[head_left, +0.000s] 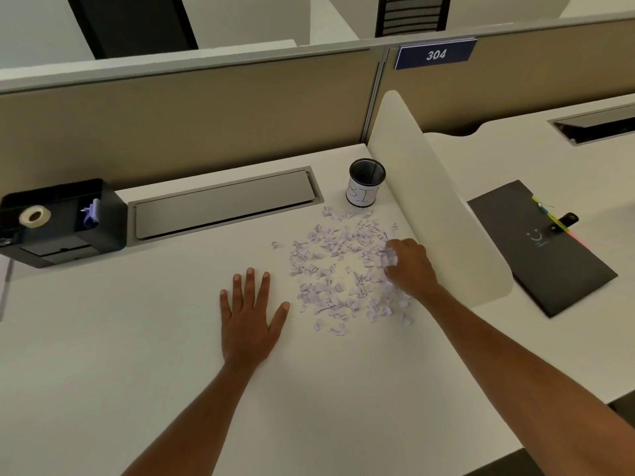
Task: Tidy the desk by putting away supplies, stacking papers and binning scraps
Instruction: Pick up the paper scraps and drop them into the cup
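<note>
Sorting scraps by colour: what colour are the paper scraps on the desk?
The paper scraps are pale lilac; head view.

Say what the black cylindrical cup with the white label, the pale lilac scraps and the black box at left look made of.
The black cylindrical cup: likely matt metal mesh; fine see-through grid near its rim. The pale lilac scraps: thin paper; torn, curled edges. The black box: smooth, faint sheen, rounded corners; plastic or coated metal, unclear.

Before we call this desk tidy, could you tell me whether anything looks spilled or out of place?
Yes: pale torn paper scraps lie scattered across the desk in front of the mesh cup, not inside it. The right hand grips a few.
</note>
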Available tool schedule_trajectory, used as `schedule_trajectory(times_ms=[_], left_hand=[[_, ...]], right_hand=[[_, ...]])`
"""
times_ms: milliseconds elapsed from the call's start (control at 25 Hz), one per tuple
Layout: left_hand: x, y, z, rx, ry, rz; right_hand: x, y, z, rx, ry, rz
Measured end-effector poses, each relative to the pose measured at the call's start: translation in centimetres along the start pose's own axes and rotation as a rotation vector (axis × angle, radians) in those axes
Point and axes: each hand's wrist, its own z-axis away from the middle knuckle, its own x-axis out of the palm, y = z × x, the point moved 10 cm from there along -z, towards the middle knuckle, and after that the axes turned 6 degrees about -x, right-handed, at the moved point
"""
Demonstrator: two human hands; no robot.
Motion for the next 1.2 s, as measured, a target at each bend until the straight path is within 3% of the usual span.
schedule_trajectory(times_ms=[360, 760, 1000, 1200], left_hand=[[-0.1, -0.1, -3.0, 0.019, -0.026, -0.016], [-0.3, 0.0, -4.3, 0.034, -0.018, 0.001], [-0.3, 0.0, -4.3, 0.031, -0.018, -0.018], [-0.4, 0.1, -4.3, 0.029, -0.011, 0.0]], right_hand=[[0.1, -3.0, -0.9, -0.145, 0.045, 0.08], [-3.1, -1.9, -3.7, -0.102, 0.16, -0.141], [-9.5, -5.4, -8.1, -0.047, 0.218, -0.44], [-12.4, -8.2, -13.6, -0.133, 0.26, -0.389]])
